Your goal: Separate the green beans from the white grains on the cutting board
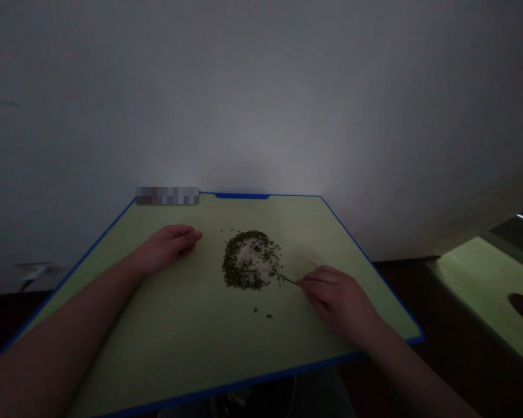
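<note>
A pile of small green beans mixed with pale whitish grains lies on the middle of the table. In my right hand, at the pile's right side, is a thin metal utensil pinched between thumb and fingers. Its far end reaches the pile's right edge; whether it is a spoon I cannot tell. My left hand rests on the tabletop left of the pile, fingers curled in, with nothing showing in them. The inside of that hand is hidden.
The table has a raised blue edge and stands against a grey wall. Several loose beans lie in front of the pile. A faint scatter of pale grains lies beyond my right hand. Another light surface stands at right.
</note>
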The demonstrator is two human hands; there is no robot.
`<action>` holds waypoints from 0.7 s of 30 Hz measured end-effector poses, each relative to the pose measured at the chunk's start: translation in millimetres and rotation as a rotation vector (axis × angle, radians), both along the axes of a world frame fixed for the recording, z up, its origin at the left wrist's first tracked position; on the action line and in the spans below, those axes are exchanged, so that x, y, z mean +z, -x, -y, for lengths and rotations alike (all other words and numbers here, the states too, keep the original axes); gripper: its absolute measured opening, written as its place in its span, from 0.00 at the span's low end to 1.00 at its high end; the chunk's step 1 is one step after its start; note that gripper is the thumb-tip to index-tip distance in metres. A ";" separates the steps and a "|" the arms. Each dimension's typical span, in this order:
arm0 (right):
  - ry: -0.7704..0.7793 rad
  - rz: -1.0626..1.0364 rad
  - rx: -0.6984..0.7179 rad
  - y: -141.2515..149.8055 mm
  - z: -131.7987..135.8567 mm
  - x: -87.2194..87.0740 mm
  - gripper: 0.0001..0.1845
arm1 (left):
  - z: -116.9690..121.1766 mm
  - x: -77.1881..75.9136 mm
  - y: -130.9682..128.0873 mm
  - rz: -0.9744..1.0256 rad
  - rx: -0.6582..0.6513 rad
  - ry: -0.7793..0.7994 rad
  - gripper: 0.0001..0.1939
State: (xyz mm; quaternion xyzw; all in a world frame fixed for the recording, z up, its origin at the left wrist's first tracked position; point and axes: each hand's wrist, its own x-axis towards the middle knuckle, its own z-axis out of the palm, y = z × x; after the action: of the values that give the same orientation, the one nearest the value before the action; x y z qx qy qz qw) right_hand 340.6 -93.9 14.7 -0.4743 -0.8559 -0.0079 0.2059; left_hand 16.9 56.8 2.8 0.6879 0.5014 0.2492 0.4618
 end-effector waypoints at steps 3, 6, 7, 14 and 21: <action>-0.024 -0.006 0.024 -1.9 5.0 -1.2 0.14 | -2.2 -2.7 1.6 -0.002 0.000 -0.003 0.19; -0.007 0.029 0.052 -3.6 4.5 -5.4 0.14 | -3.0 -3.3 2.0 0.002 -0.008 -0.007 0.19; -0.002 0.038 0.042 -4.6 3.6 -6.9 0.15 | -2.7 -2.9 1.9 0.006 -0.010 -0.006 0.19; 0.037 -0.073 -0.135 -11.8 7.9 -1.2 0.13 | -0.8 -0.9 1.8 -0.005 -0.007 -0.015 0.19; 0.218 -0.224 -0.246 -1.4 25.9 11.3 0.11 | -2.0 -2.5 2.1 -0.012 -0.014 -0.008 0.19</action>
State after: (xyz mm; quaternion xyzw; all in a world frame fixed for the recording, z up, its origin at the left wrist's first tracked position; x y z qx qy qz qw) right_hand 342.0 -119.9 26.0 -0.5926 -0.7591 0.1125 0.2449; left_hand 14.7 58.7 0.3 0.6948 0.4984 0.2436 0.4577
